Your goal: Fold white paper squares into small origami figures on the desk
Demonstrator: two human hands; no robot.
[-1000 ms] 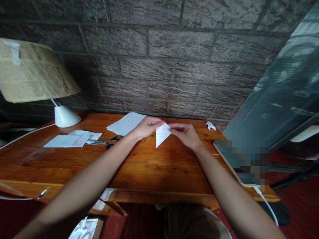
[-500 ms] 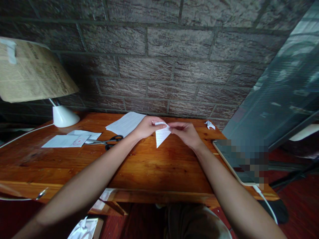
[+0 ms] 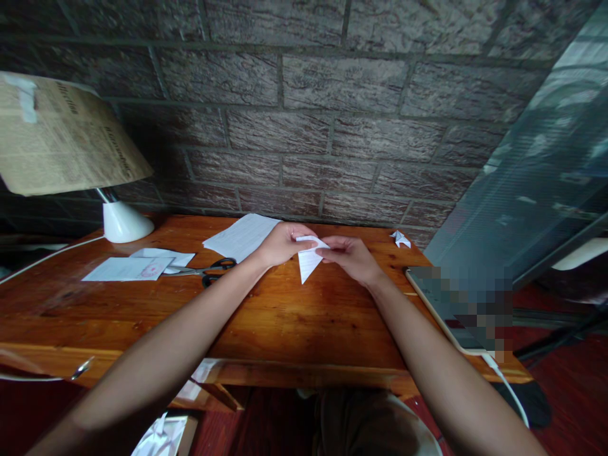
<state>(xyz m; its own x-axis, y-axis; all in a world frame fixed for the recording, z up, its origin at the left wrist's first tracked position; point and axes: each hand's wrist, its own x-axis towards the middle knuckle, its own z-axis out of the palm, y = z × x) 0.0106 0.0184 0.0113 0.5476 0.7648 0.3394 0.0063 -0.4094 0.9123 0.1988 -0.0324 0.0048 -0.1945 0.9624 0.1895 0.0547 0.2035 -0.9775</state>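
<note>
A folded white paper (image 3: 310, 263), pointed at its lower end, is held above the wooden desk (image 3: 304, 323) between both hands. My left hand (image 3: 286, 242) pinches its upper left side, thumb on the front face. On the right edge, my right hand (image 3: 349, 256) grips the paper between thumb and fingers. The fingers behind the sheet are partly hidden. Left of my left forearm lie black-handled scissors (image 3: 219, 271), partly covered by the arm. A stack of white sheets (image 3: 241, 236) rests behind the left wrist.
A lamp (image 3: 124, 221) with a newsprint shade stands at the left, near printed papers (image 3: 127, 268). At the back right sits a small folded paper piece (image 3: 400, 239). A tablet (image 3: 441, 304) with a white cable lies along the right edge. Below is an open box (image 3: 187, 437) holding paper.
My right thumb has moved slightly down and left along the paper's right edge. A small flap or corner shows at its upper right. The left hand keeps its hold.
</note>
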